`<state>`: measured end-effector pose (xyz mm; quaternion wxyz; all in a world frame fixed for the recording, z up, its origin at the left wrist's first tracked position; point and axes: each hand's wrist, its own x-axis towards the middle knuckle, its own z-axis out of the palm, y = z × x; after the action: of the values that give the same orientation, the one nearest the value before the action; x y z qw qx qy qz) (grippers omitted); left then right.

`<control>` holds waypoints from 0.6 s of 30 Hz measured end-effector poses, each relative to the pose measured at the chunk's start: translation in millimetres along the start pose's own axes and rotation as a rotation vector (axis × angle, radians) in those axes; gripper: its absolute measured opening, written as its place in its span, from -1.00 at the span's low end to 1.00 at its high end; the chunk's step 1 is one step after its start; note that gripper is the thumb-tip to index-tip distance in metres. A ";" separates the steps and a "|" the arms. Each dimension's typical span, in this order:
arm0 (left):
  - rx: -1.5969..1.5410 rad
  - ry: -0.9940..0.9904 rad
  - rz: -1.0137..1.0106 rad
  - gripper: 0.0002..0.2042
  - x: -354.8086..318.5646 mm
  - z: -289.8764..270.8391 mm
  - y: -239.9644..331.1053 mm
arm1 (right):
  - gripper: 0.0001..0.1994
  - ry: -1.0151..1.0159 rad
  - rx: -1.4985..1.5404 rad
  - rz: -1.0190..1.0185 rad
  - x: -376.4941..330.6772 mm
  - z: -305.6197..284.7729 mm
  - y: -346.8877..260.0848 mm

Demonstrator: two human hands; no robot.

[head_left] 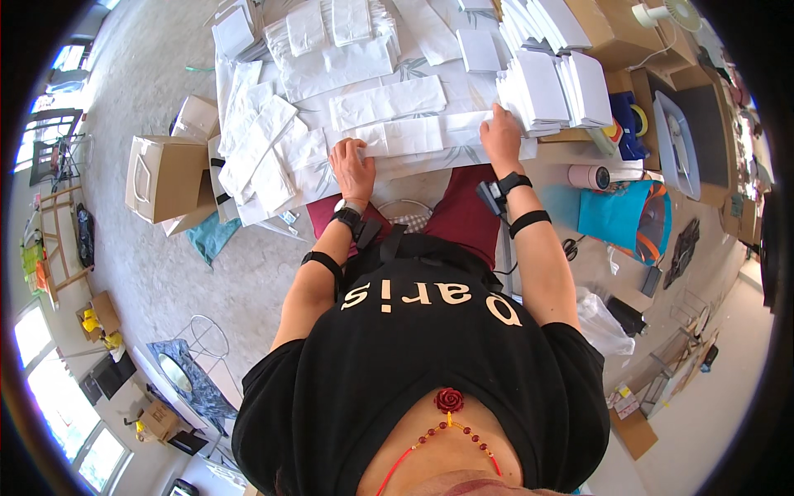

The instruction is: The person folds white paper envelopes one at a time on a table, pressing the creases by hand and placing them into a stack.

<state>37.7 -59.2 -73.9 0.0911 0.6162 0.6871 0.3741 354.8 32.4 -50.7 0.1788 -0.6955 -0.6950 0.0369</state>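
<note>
A long white strip, which looks like a flat plastic bag [405, 135], lies across the near edge of the table in front of me. My left hand [353, 171] has its fingers curled over the strip's left end. At the other end, the closed fingers of my right hand [501, 142] pinch the strip beside the white stacks. Just beyond it lies another flat white bag [387, 102]. More loose white bags [260, 157] overlap to the left of my left hand.
Piles of white bags [331, 62] cover the far table. Stacks of folded white sheets [536, 87] stand at right, with a pink bottle [587, 177] and blue tape dispenser [627, 126] nearby. A cardboard box [164, 178] sits left. A turquoise bag [616, 217] is at right.
</note>
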 end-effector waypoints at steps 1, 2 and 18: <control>-0.002 0.002 0.007 -0.65 -0.1 1.0 -2.0 | -0.59 0.050 -0.025 -0.089 1.2 -6.7 -11.3; -0.007 0.006 0.015 -0.64 -0.3 2.0 -2.9 | -0.56 0.101 -0.052 -0.178 2.8 -13.0 -24.0; -0.030 -0.013 -0.026 -0.66 0.7 3.5 -4.9 | -0.78 -0.336 0.638 -0.264 -27.7 53.2 -134.2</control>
<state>35.7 -57.0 -79.2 0.1093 0.6083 0.6887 0.3791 210.1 11.8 -65.6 0.2728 -0.4938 -0.7518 0.3415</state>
